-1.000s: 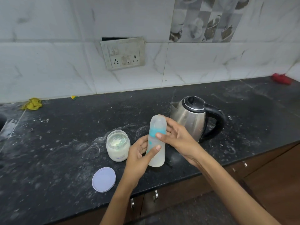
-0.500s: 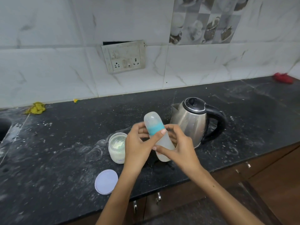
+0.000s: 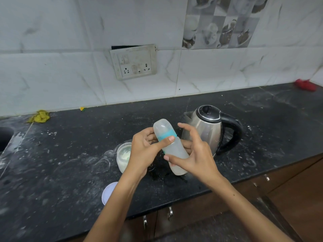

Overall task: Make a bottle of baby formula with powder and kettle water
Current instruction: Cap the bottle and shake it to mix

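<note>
Bottle capped, cloudy inside, tilted above counter between both hands. Left hand pinches collar, right hand cradles body. Likely mixing stage; jar open, lid off, kettle behind.

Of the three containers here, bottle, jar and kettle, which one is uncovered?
The powder jar, left of the hands: its top is open, its lid on the counter. The bottle is capped; the kettle has its lid down.

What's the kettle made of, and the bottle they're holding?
The kettle looks like brushed steel: grey, with a dull shine. Its handle and lid look like black plastic. The baby bottle seems to be cloudy, see-through plastic with a teal ring, though it might be glass.
</note>
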